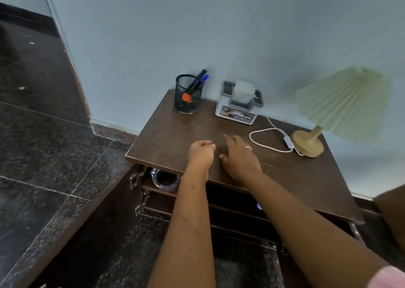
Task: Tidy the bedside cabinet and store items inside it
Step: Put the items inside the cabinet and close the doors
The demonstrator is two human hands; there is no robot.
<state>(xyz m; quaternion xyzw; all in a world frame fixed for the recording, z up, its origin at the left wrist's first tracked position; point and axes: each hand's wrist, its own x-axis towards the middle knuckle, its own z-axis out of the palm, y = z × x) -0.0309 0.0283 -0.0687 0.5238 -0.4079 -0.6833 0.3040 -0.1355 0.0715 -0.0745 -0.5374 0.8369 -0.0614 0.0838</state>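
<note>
The bedside cabinet [173, 134] is dark brown wood with a scuffed, slightly dusty top, and it stands against a pale blue wall. Its left door [94, 217] hangs wide open over the speckled dark floor. Inside, on the upper shelf at the left, sits a clear glass dish [165, 180], half hidden under the edge of the top.

Both of the person's hands are over the front middle of the top, close beside each other. The left hand [201, 150] is clenched into a loose fist with nothing showing in it. The right hand [240, 154], a ring on one finger, lies released with its fingers spread flat on the wood.

Well behind the hands, along the wall, stand a black mesh pen holder [188, 98] with dark and blue pens in it and a grey tissue holder [240, 103]. To the right a lamp [308, 144] with a pleated pale green shade stands on a round wooden base, and its white cord [266, 131] loops across the top near the right hand.
</note>
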